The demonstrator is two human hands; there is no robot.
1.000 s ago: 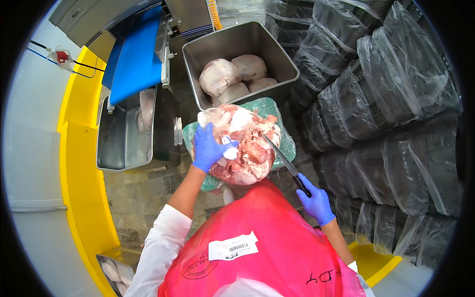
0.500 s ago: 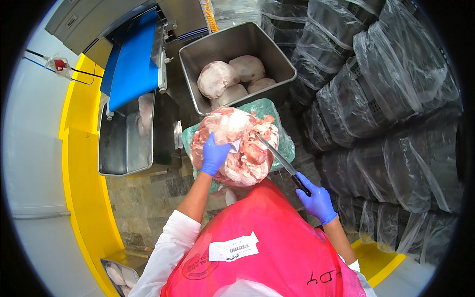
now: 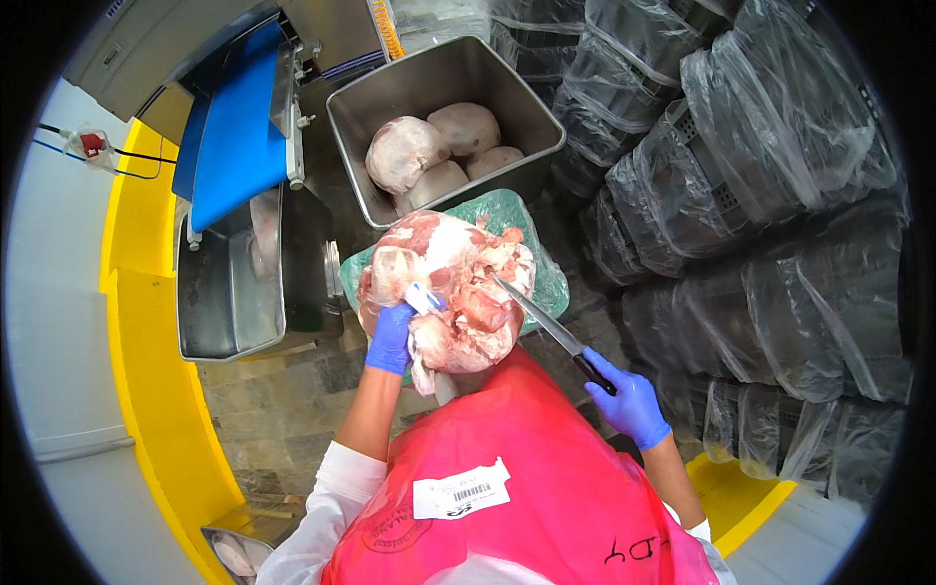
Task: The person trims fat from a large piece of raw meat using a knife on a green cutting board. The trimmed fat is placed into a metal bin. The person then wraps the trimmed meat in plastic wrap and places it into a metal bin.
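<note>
A large cut of raw meat [image 3: 487, 322], pink with white fat, rests on a green plastic-covered surface [image 3: 542, 255] in front of me. My left hand [image 3: 391, 336], in a blue glove, is closed on the near left edge of the meat. Beside its fingers a small white and blue tag [image 3: 422, 297] sticks out; part of the fingers is hidden behind tag and meat. My right hand [image 3: 632, 403], also gloved in blue, grips the black handle of a long knife [image 3: 542, 320]. The blade points away to the left, its tip at the meat's right side.
Just beyond the meat stands a deep steel bin [image 3: 351, 146] holding several pale rounded meat pieces [image 3: 408, 154]. To the left, a blue conveyor belt [image 3: 239, 127] slopes over another steel bin [image 3: 226, 292]. Stacked dark crates in clear plastic [image 3: 760, 146] line the right side. A yellow barrier [image 3: 156, 361] runs along the left wall.
My left hand has moved from the top of the meat down to its left edge, and the meat looks turned, with its tag now exposed. The knife still touches or nears its right side.
</note>
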